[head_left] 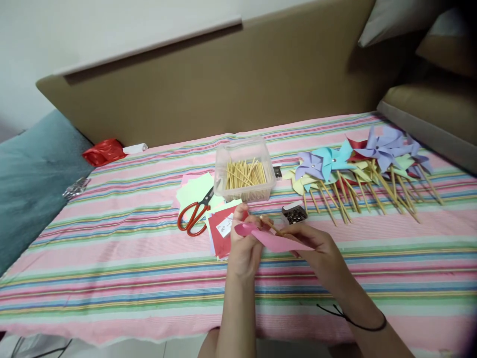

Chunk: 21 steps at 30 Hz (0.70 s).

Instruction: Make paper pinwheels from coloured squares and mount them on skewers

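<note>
Between my hands is a piece of pink paper (276, 241), partly folded over at its left end. My left hand (244, 248) pinches that folded end. Fingers of my right hand (316, 241) are closed round a thin wooden stick (272, 226), which lies just behind the paper. The stick's tip points up and left towards my left fingers; whether it touches the paper I cannot tell. Close behind my hands stands a small open box of dark metal pins (295, 214). Red paper squares (221, 238) with a white card on top lie beside my left hand.
Behind my hands is a clear plastic box (244, 194) of wooden sticks. Red-handled scissors (196, 216) rest by pale green paper (194, 191). Finished pinwheels (333, 161) are heaped at the right. A red bag (104, 151) lies far left on the striped cloth (112, 238).
</note>
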Each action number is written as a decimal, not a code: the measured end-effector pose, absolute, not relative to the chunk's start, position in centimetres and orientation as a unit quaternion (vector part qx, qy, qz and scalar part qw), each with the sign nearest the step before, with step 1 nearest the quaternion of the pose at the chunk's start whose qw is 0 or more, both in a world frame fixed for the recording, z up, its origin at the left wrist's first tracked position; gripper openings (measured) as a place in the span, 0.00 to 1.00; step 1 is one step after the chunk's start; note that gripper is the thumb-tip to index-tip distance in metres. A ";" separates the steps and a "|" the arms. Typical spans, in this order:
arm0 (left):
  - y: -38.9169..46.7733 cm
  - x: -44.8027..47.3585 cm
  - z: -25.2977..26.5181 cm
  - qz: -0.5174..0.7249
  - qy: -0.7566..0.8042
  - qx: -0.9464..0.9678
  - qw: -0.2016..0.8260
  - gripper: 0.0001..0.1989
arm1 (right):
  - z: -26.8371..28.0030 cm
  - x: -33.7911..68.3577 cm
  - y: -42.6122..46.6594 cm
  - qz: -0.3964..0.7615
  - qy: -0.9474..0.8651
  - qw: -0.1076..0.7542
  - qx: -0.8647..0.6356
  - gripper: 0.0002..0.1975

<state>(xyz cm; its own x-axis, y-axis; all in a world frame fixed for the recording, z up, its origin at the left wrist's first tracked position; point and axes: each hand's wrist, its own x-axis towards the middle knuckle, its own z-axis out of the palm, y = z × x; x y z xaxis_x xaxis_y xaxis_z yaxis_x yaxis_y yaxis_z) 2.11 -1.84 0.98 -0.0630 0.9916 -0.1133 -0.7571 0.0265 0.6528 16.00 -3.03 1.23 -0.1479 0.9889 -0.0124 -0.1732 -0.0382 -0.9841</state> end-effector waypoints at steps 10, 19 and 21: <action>-2.2 2.6 1.1 0.673 0.287 0.200 0.652 0.35 | 1.5 16.5 -3.2 0.528 -0.532 0.522 -0.406 0.03; -2.5 0.9 1.3 0.659 0.292 0.223 0.656 0.27 | 1.2 15.9 -3.3 0.493 -0.537 0.546 -0.412 0.01; -2.5 0.8 1.4 0.666 0.288 0.216 0.653 0.26 | 1.2 15.6 -3.4 0.491 -0.538 0.546 -0.413 0.01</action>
<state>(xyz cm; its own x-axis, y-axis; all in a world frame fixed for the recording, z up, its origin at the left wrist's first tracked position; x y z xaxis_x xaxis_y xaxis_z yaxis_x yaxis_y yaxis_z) 0.76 -2.53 1.36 -0.0538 0.9947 -0.0882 -0.7460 0.0187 0.6657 15.64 -3.35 1.19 -0.0610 0.9815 0.1815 -0.0920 0.1755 -0.9802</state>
